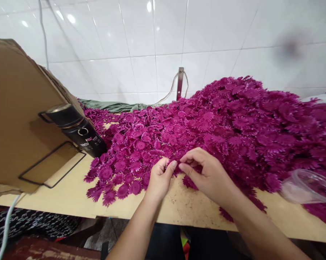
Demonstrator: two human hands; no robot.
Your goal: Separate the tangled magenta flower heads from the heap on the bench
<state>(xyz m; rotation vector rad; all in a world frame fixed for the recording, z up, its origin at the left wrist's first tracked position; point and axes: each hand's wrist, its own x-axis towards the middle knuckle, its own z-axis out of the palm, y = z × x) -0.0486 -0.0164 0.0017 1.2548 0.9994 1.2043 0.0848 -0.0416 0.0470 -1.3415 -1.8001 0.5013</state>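
A big heap of magenta fabric flower pieces [233,122] covers most of the wooden table [70,195]. My left hand [160,178] is at the heap's near edge with fingers curled and its thumb and forefinger pinched on a flower piece [176,167]. My right hand [206,173] meets it from the right, fingertips pinched at the same spot. Both hands rest over the table's front part.
A black flask [76,128] lies tilted against a cardboard box [19,108] at the left. A clear plastic container [309,186] sits at the right edge. A white tiled wall [152,43] stands behind, with a green cloth [111,105] along it.
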